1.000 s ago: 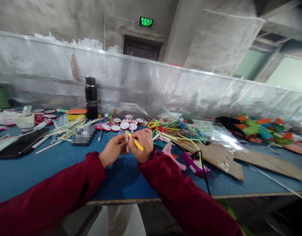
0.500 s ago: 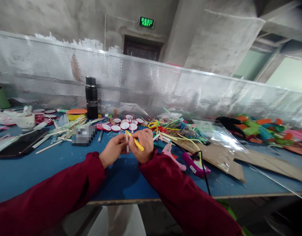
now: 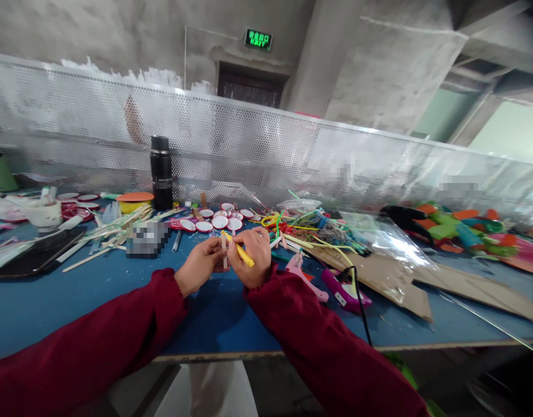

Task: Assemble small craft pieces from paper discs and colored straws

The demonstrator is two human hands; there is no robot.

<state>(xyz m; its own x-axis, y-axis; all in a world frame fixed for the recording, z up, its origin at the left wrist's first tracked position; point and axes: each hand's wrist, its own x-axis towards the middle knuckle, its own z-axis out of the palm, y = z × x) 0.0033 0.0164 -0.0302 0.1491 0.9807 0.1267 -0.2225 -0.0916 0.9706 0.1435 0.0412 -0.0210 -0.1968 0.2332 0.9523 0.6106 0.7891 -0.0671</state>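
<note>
Above the blue table, my left hand (image 3: 201, 263) is closed, fingertips pinching a short, flat wooden craft stick (image 3: 224, 250) held roughly upright. My right hand (image 3: 252, 258) is closed round a slim yellow tool (image 3: 244, 255), shaped like a utility knife. The tool's far end meets the upper part of the stick, and its tip is too small to make out. Both hands are close together. Behind them lie several round white pieces with red rims (image 3: 220, 222). A pink glue gun (image 3: 307, 278) rests just right of my right wrist.
Loose craft sticks (image 3: 119, 229) and a dark phone (image 3: 36, 255) lie left. A black bottle (image 3: 161, 174) stands at the back by a perforated metal screen (image 3: 258, 139). Right are tangled coloured pipe cleaners (image 3: 322, 229), a purple device (image 3: 347, 292) with a black cable, and cardboard (image 3: 405, 289).
</note>
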